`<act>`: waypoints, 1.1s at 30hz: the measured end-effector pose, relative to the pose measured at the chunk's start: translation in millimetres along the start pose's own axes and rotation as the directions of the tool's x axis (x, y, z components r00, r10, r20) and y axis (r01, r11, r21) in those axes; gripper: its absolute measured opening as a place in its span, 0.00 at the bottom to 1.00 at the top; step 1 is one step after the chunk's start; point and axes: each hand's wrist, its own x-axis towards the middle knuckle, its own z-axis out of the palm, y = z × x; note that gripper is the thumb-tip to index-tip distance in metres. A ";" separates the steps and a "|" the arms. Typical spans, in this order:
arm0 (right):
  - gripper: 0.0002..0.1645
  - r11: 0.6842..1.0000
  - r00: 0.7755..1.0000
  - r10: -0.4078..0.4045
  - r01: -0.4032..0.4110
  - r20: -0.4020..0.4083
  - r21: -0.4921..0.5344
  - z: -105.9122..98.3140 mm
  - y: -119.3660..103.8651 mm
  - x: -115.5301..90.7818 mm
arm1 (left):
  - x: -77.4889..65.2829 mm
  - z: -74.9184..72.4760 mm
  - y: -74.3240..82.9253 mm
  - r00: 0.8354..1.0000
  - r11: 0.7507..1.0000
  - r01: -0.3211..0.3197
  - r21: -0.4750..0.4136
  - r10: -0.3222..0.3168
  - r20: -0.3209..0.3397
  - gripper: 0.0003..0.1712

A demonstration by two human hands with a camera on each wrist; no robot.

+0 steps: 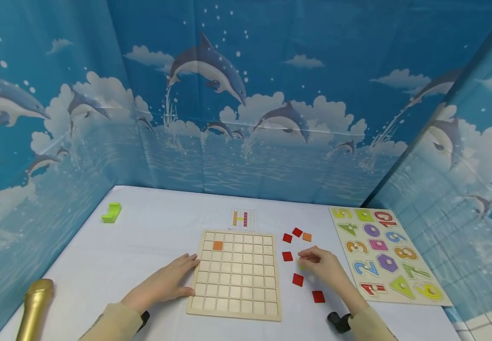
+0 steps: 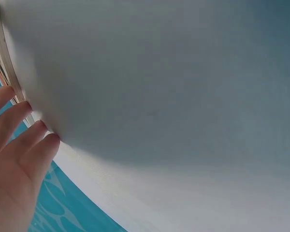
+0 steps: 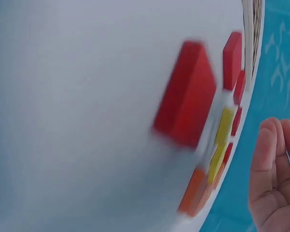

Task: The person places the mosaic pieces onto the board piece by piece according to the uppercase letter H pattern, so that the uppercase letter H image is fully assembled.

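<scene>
A wooden grid board (image 1: 237, 318) lies in the middle of the table, with one orange square tile (image 1: 218, 246) in a cell near its upper left. My left hand (image 1: 166, 282) rests against the board's left edge, fingers spread and fairly straight. To the right of the board, my right hand (image 1: 324, 269) hovers over loose tiles, its fingers slightly bent. Under its fingertips a yellow tile (image 1: 300, 266) partly shows. Around it lie several red tiles (image 1: 287, 256) and an orange tile (image 1: 307, 237). In the right wrist view, the hand is above the tiles, with nothing visible in its fingers.
A small pattern card (image 1: 242, 219) lies behind the board. On the right is a number-and-shape puzzle board (image 1: 382, 255). A green block (image 1: 111, 213) sits at the back left, and a gold microphone (image 1: 35, 308) at the front left. Dolphin-print curtains (image 1: 246, 156) surround the table.
</scene>
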 end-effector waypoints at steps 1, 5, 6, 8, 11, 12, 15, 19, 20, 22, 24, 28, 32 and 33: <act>0.14 1.000 1.000 0.017 -0.017 -0.004 0.009 -4.6 5.9 -2.1 | 0.2 0.0 0.0 1.000 1.000 0.003 -0.008 -0.003 0.001 0.47; 0.16 0.998 0.997 0.068 -0.067 -0.022 0.021 -21.0 24.8 -6.5 | 0.3 0.6 -0.1 1.000 1.000 0.017 -0.024 -0.017 0.001 0.47; 0.16 0.997 0.996 0.081 -0.080 -0.026 0.017 -24.5 28.1 -7.0 | 0.3 0.7 -0.1 1.000 0.999 0.019 -0.026 -0.019 -0.001 0.48; 0.17 0.995 0.995 0.100 -0.100 -0.026 0.010 -30.5 33.7 -7.2 | 0.2 1.1 -0.6 1.000 0.999 0.022 -0.027 -0.022 -0.006 0.48; 0.19 0.992 0.992 0.127 -0.127 -0.012 0.021 -36.8 38.5 -7.5 | 0.0 1.3 -1.2 1.000 0.999 0.019 -0.031 -0.019 -0.015 0.48; 0.20 0.991 0.991 0.133 -0.133 -0.007 0.027 -38.1 39.6 -7.4 | -0.1 1.3 -1.3 1.000 0.999 0.016 -0.031 -0.016 -0.017 0.48; 0.21 0.990 0.990 0.138 -0.138 -0.005 0.038 -40.3 42.0 -7.4 | -0.1 1.7 -2.0 1.000 0.999 0.011 -0.034 -0.012 -0.019 0.48; 0.21 0.989 0.990 0.143 -0.143 -0.003 0.037 -40.5 44.8 -7.4 | 0.1 2.5 -2.6 1.000 0.999 0.017 -0.038 -0.017 -0.016 0.49; 0.20 0.989 0.989 0.146 -0.146 -0.002 0.036 -40.2 45.6 -7.3 | 0.1 2.4 -2.4 1.000 0.999 0.018 -0.041 -0.019 -0.015 0.49; 0.21 0.987 0.988 0.153 -0.153 0.005 0.040 -39.8 46.8 -7.2 | 0.3 2.7 -2.4 1.000 0.999 0.020 -0.048 -0.021 -0.012 0.49; 0.22 0.986 0.987 0.162 -0.162 0.006 0.038 -39.3 47.8 -6.8 | 0.7 3.0 -2.5 1.000 0.998 0.019 -0.058 -0.019 -0.008 0.49; 0.22 0.985 0.985 0.172 -0.172 0.006 0.016 -37.0 49.1 -6.0 | 1.6 4.7 -4.5 1.000 0.998 0.011 -0.068 -0.011 0.000 0.48; 0.20 0.985 0.985 0.174 -0.174 0.012 -0.010 -33.4 50.0 -5.5 | 1.5 5.3 -5.2 1.000 0.997 0.008 -0.072 -0.007 0.008 0.48; 0.20 0.984 0.984 0.176 -0.176 0.017 -0.016 -32.5 49.8 -5.4 | 1.3 5.4 -5.2 1.000 0.997 0.010 -0.072 -0.009 0.010 0.48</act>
